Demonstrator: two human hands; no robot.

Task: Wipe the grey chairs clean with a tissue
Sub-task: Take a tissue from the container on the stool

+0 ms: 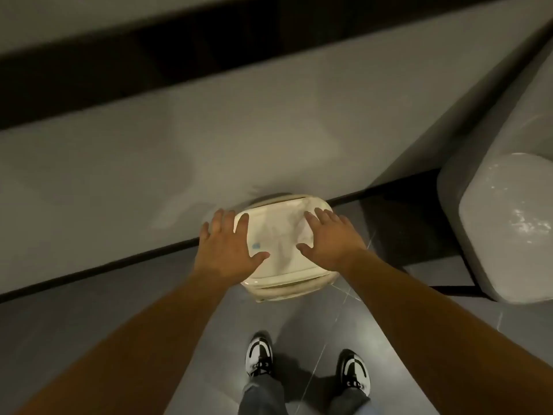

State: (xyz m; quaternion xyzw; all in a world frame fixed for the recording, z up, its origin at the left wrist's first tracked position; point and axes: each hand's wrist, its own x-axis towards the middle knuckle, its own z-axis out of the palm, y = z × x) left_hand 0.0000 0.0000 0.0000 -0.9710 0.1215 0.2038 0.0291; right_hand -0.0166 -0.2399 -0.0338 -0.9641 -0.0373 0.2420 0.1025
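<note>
Item: cream, rounded-rectangular plastic tissue box (pixel 284 265), centre of frame, standing on the grey tiled floor (pixel 104 319) and touching the lower front edge of a long grey upholstered chair (pixel 179 151) that spans the frame from left to upper right. A crumpled white tissue (pixel 278 235) lies across the box's top; a small blue mark shows on its left part.

Left hand (pixel 229 247): fingers straight and spread wide, palm down, resting on the left edge of the box top, thumb laid on the tissue.

Right hand (pixel 329 238): fingers straight and spread wide, palm down, resting on the right part of the box top, over the tissue. Neither hand is curled round anything.

Second grey chair (pixel 502 223): rounded cushion end, right edge of frame, surface glossy with light specks, apart from the box.

Lower centre: two black-and-white sneakers (pixel 258 354) and grey trouser cuffs on the floor tiles. Dark band runs across the upper left behind the long chair.
</note>
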